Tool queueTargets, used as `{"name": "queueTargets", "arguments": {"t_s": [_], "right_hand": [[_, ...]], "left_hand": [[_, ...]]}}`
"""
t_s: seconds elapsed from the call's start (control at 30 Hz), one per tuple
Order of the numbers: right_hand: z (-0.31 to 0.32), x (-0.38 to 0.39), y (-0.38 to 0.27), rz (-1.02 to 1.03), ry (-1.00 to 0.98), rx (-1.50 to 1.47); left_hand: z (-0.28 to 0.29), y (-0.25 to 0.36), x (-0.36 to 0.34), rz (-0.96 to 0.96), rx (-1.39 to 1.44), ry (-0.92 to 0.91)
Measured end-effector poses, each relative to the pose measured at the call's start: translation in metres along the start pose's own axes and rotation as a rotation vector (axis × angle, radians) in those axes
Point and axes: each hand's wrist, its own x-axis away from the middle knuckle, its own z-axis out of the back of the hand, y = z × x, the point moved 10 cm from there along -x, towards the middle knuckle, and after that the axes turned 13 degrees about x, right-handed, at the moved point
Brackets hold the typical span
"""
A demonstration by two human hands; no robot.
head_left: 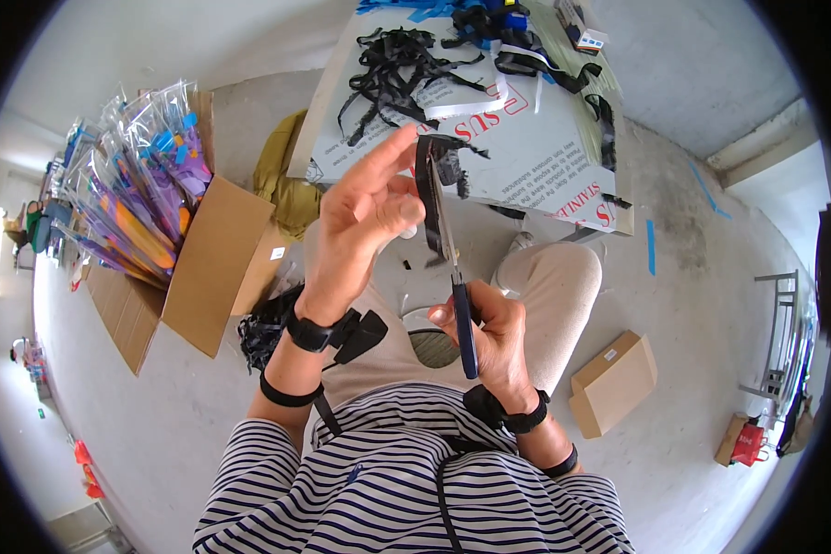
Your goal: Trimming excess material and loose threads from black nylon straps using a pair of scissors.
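Note:
My left hand [365, 212] is raised in front of the table's near edge, pinching a black fabric strip [425, 189] between thumb and fingers. From its upper end, a dark frayed piece hangs to the right. My right hand [499, 332] grips scissors [466, 323] by their dark blue handles. The narrow metal blades point up and lie against the strip; whether they have cut through it cannot be made out. Beyond my hands, a tangled heap of black strips [402, 74] lies on the white-covered table [563, 138], beside a white strip [466, 108].
At left stands an open cardboard box [217, 268] full of plastic-wrapped purple and orange items [143, 212]. A green cloth [286, 175] hangs beside the table. More black strips [268, 332] lie by my left leg. A smaller carton [614, 383] sits on the floor at right.

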Motion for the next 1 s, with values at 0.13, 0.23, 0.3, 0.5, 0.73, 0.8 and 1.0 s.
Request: {"name": "queueTargets", "arguments": {"t_s": [0.13, 0.23, 0.3, 0.5, 0.73, 0.8, 1.0], "right_hand": [[0.003, 0.001, -0.005, 0.062, 0.081, 0.051], [-0.005, 0.001, 0.005, -0.092, -0.037, -0.083], [-0.012, 0.001, 0.010, -0.078, -0.072, -0.115], [-0.018, 0.000, 0.000, 0.003, -0.109, -0.195], [-0.019, -0.003, 0.000, -0.021, -0.075, -0.227], [-0.018, -0.002, -0.003, -0.041, -0.058, -0.238], [-0.017, 0.000, -0.004, -0.068, -0.030, -0.314]], "left_hand": [[0.007, 0.007, -0.010, -0.071, -0.061, 0.027], [0.009, 0.003, -0.009, -0.072, -0.057, 0.036], [0.008, 0.002, -0.007, -0.072, -0.054, 0.054], [0.007, -0.001, 0.000, -0.064, -0.050, 0.087], [-0.001, -0.006, 0.007, -0.037, -0.030, 0.081], [-0.001, -0.006, 0.007, -0.042, -0.025, 0.086], [0.000, -0.008, 0.009, -0.045, 0.004, 0.083]]}}
